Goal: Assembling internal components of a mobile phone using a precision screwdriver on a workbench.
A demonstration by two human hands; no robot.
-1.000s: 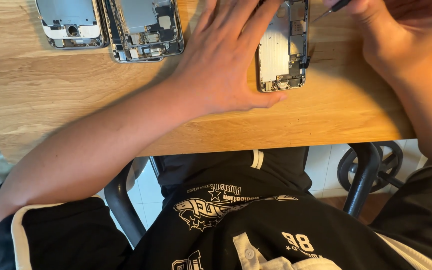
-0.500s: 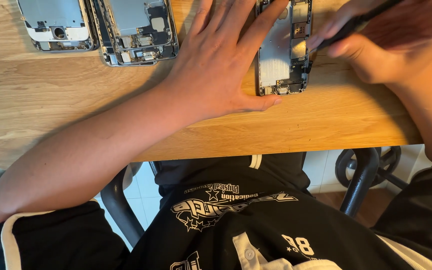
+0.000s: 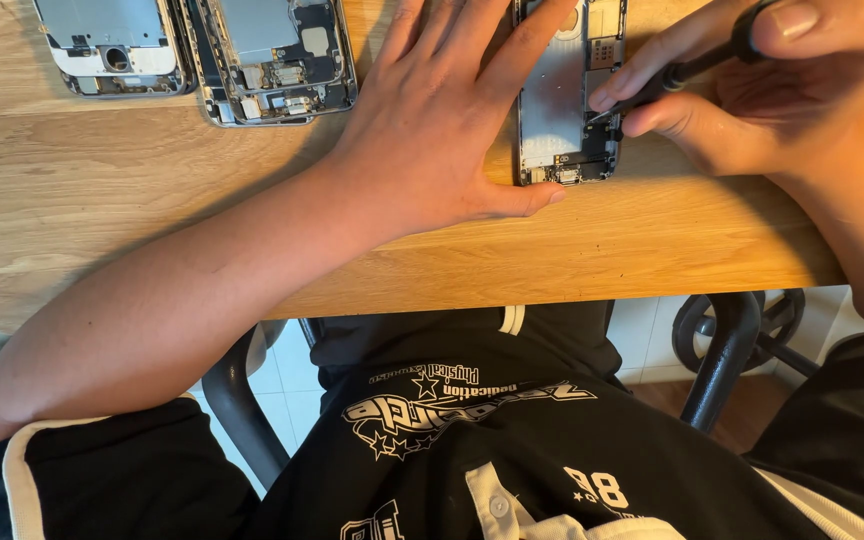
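Right hand [image 3: 752, 90] pinched narrow around thin black screwdriver [image 3: 687, 68], tip down inside opened phone [image 3: 570, 110] near its bottom end. Left hand [image 3: 442, 130] spread flat, holding nothing, thumb against phone's bottom edge, pinning it to wooden table [image 3: 152, 220] close to near edge. Risk: tip slipping off screw, gouging board, if phone shifts under palm. Farther left, two more opened phone shells [image 3: 272, 55] side by side, boards and parts inside.
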